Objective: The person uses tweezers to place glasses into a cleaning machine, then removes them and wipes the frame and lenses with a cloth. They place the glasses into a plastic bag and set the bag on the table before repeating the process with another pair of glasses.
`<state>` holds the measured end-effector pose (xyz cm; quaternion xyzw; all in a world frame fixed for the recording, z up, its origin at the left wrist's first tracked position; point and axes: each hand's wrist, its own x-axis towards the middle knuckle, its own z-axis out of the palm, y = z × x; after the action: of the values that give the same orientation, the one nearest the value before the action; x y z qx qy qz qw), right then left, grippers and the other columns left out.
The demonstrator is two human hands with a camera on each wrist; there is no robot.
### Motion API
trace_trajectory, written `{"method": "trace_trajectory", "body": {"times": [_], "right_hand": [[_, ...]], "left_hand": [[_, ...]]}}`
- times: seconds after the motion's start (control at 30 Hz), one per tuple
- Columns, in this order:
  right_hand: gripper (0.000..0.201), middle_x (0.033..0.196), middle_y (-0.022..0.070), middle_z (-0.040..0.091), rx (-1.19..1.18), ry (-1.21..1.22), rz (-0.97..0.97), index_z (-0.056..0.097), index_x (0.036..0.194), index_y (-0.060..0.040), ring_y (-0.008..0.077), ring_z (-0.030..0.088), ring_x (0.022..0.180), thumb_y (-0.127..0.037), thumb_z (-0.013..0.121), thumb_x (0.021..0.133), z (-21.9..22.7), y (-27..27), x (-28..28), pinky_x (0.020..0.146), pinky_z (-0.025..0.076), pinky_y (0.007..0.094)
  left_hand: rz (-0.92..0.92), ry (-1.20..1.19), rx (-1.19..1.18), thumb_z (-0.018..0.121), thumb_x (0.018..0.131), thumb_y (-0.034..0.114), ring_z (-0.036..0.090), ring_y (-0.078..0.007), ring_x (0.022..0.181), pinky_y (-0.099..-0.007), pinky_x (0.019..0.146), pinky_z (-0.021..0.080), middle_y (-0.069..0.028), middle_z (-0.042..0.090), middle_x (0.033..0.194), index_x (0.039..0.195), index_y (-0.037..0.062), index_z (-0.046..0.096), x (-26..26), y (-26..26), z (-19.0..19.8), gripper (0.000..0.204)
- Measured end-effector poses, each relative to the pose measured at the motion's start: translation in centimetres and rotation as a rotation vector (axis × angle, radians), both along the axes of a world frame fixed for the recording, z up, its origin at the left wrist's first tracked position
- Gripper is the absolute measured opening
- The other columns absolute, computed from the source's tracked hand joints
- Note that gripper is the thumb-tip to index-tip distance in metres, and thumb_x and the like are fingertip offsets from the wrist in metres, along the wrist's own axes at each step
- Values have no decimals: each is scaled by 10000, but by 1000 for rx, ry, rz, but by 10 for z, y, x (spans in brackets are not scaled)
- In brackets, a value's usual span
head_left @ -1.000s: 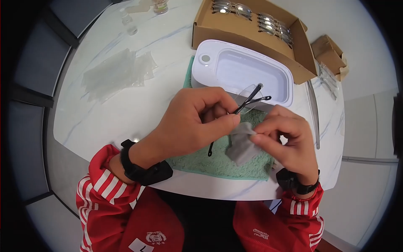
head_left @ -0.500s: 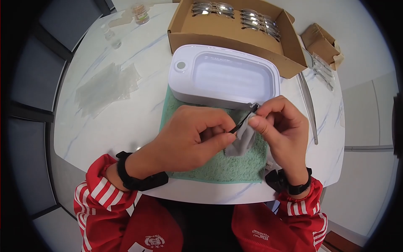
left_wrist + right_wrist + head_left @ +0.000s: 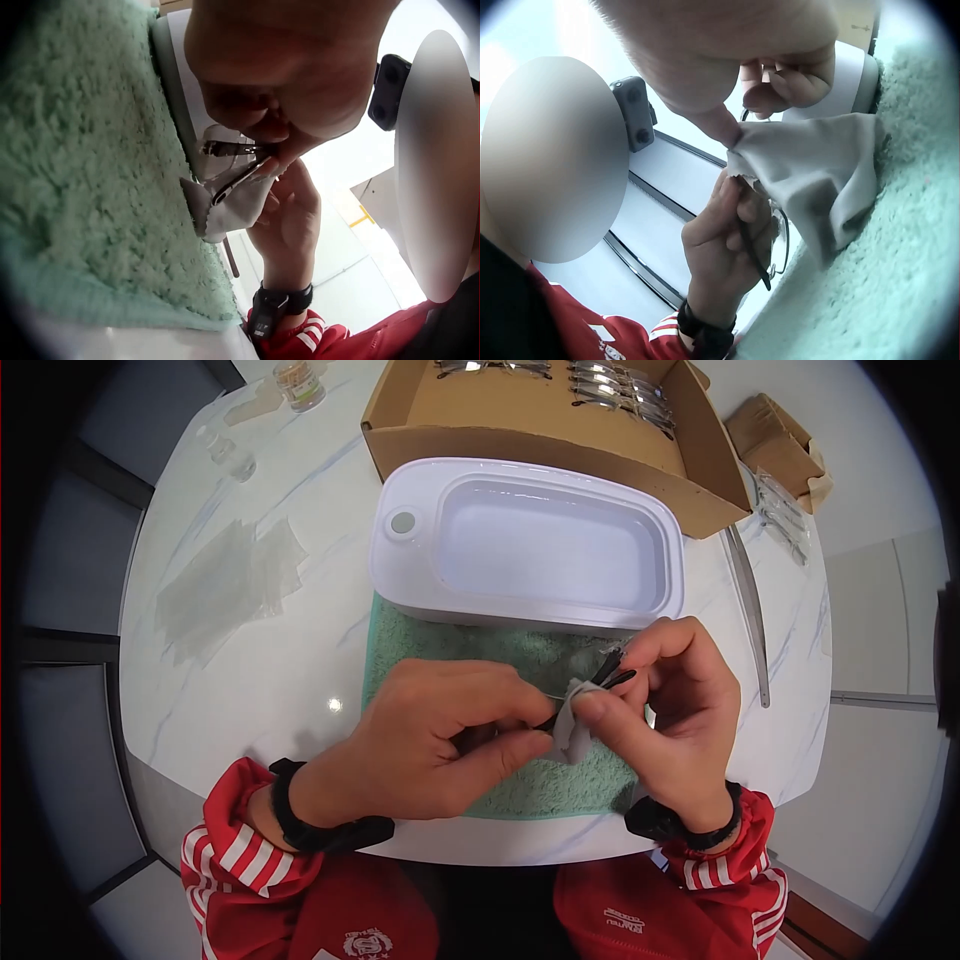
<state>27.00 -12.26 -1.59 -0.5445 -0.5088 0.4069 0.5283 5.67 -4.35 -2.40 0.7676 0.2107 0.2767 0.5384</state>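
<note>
My left hand (image 3: 450,735) pinches a pair of eyeglasses with dark temples (image 3: 622,678) above the green towel. Across from it, my right hand (image 3: 685,710) pinches a grey cleaning cloth (image 3: 573,735) folded around part of the eyeglasses, the dark temple tips poking out past its thumb. In the left wrist view a slim temple (image 3: 238,180) crosses in front of the cloth. The cloth (image 3: 829,161) hangs down toward the towel in the right wrist view. Fingers and cloth hide much of the frame.
Behind the hands a white basin (image 3: 400,585) stands on the green towel (image 3: 500,805). Beyond is a cardboard box (image 3: 480,445) holding several eyeglasses. Clear plastic sleeves (image 3: 215,595), a small bottle (image 3: 235,460) and a jar (image 3: 298,388) lie left; bagged eyeglasses (image 3: 782,520) and a grey strip (image 3: 748,610) lie right.
The right hand has brought the cloth from beside the eyeglasses onto them and now pinches it there. Both hands sit lower in the head view, and the head view has shifted.
</note>
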Motion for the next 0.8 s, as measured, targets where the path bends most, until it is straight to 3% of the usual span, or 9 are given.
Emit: {"method": "trace_trajectory", "body": {"times": [0.1,0.27,0.5,0.8], "right_hand": [[282,747,-40,601,30,-79,-12,620,1050,3,-19,459,578,26,799,834,-3,-1,-3,548,357,145],[254,865,1,675,-37,11,-114,644,1080,32,-2,510,635,16,777,864,3,-1,-2,598,406,150],[194,856,-1,664,13,34,-181,653,1107,37,4,514,654,12,712,924,8,-1,-1,584,387,157],[145,843,-11,642,52,27,-229,638,1100,26,10,480,604,-12,663,963,8,1,1,535,355,171]], "left_hand": [[29,-10,-41,749,859,43,548,-117,564,-266,519,401,-24,592,681,915,26,691,-1,-2,-2,82],[46,-5,-222,730,898,52,540,-66,586,-237,533,403,-4,630,715,957,23,694,-3,-5,-1,75],[63,-1,-318,718,929,65,549,-19,630,-202,566,418,19,666,760,1013,16,691,-5,-4,-2,101],[43,-22,-395,656,974,76,587,-30,683,-199,603,450,-2,685,804,1064,1,682,-5,-4,-2,120]]}}
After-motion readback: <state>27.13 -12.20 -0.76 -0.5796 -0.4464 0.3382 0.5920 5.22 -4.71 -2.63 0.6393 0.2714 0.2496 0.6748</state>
